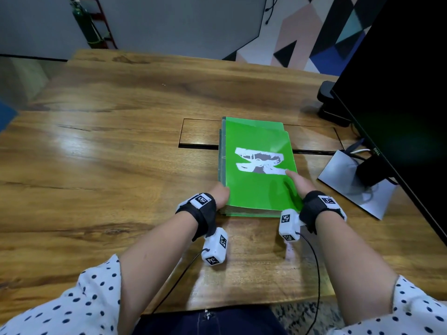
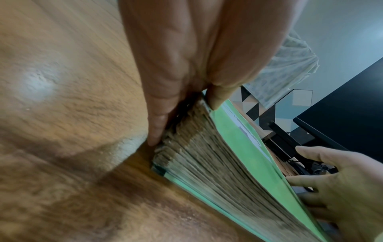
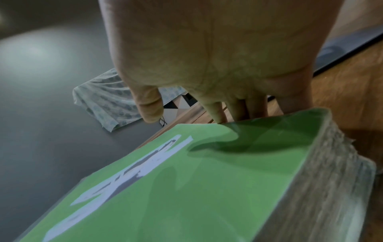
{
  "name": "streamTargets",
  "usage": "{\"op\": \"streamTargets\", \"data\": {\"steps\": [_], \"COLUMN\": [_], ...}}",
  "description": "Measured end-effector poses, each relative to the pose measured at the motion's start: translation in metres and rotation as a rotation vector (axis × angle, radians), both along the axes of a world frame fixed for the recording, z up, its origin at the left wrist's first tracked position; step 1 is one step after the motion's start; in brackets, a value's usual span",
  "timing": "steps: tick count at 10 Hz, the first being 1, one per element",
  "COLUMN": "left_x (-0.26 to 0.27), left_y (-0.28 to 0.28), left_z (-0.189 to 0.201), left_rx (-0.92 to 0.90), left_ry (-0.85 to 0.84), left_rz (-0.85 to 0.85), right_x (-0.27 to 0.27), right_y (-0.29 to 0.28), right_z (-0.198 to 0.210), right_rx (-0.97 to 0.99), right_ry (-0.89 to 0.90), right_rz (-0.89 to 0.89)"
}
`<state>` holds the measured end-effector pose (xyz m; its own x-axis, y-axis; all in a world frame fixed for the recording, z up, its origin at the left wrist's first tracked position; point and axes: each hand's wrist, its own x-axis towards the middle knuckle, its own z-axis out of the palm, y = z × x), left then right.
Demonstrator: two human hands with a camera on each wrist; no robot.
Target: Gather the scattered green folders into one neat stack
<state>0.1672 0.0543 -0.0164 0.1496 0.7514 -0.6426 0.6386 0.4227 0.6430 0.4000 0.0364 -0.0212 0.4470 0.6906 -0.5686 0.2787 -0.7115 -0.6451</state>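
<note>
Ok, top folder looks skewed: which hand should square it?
Probably right: the right hand rests on the top green plastic folder; the left hand presses the stack at its near-left corner.

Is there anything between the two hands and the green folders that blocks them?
Nothing visible. The left hand touches the left side of the stack of green folders, and the right hand rests on its top near the right edge.
</note>
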Motion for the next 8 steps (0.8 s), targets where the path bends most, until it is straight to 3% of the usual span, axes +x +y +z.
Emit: {"op": "streamTargets", "data": {"steps": [2, 4, 6, 8], "left_x": [-0.001, -0.009, -0.060, -0.132], "left_y": [0.000, 0.001, -0.008, -0.035], "left_z": [-0.001, 0.002, 0.023, 0.037], "left_rx": [0.025, -0.023, 0.044, 0.022], "left_ry": [-0.015, -0.020, 0.038, 0.149], "left_rz": [0.012, 0.004, -0.195, -0.367], "right_x": [0.000, -0.004, -0.038, -0.085], "right_y": [0.000, -0.006, -0.023, -0.066], "right_z": [-0.002, -0.003, 0.013, 0.029], "right_rx": [0.020, -0.057, -0.038, 0.192], "right_ry": [0.022, -0.134, -0.581, -0.806], "right_rz": [-0.040, 0.053, 0.172, 0.407]}}
